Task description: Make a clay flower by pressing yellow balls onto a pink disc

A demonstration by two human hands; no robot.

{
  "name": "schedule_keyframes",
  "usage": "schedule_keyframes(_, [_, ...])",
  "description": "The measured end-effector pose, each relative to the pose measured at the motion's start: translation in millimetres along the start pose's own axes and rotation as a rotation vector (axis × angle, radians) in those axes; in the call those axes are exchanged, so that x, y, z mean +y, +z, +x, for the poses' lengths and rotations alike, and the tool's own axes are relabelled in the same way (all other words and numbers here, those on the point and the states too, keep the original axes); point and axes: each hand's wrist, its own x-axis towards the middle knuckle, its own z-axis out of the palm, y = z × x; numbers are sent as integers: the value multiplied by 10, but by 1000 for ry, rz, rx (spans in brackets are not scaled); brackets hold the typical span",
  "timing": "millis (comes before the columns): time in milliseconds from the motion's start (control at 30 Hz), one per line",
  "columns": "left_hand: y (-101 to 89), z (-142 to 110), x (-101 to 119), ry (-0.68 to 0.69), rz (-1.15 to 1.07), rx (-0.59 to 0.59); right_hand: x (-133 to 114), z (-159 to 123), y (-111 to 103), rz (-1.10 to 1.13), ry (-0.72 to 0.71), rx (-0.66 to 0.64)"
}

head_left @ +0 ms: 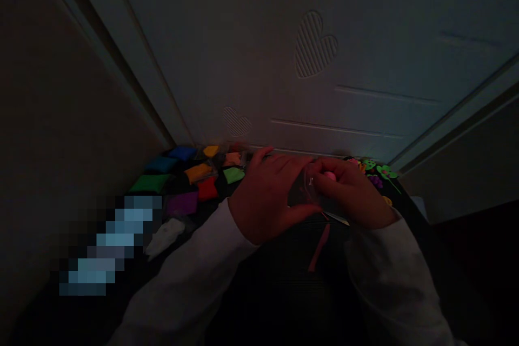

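Observation:
My right hand (352,186) is closed in a pinch, with a small pink lump of what looks like modelling clay (330,176) showing between its fingers. A clear plastic piece, perhaps a bag (308,184), lies at those fingertips. Beside it, my left hand (270,192) has its fingers stretched toward the right hand and its thumb spread apart below. The plastic shows in the gap between that thumb and fingers; whether the left fingertips touch it I cannot tell. Below the hands, a thin pinkish strip (320,248) lies on the dark ridged surface (284,281).
Several coloured clay packets, including a green one (151,184), a purple one (182,203) and a white one (165,237), lie at the left. Flower-like shapes, one green (386,172), lie at the right. A pale panel with hearts (316,46) stands behind. Light is dim.

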Motion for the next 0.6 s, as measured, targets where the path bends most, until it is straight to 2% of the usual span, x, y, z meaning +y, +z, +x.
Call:
schedule_keyframes(133, [-57,1,-33,-81,-121,38,59,11,-83,178,-40,75])
schedule_keyframes(233, [-102,5,-66,-164,-232,-6,36,-28,-119,336,-112,166])
schedule_keyframes(300, [-113,8,-82,-171,-281,-43,-35,-89,-107,343,-162,204])
schedule_keyframes(367, [-110,10,-94,-170,-293,-44,-120,-156,-86,241,-215,219])
schedule_keyframes(500, [-95,14,-108,-156,-266,-9,-205,-222,-84,-231,-340,222])
schedule_keyframes(600, [-87,18,-110,-125,-235,1,-195,-207,-106,-460,-382,177])
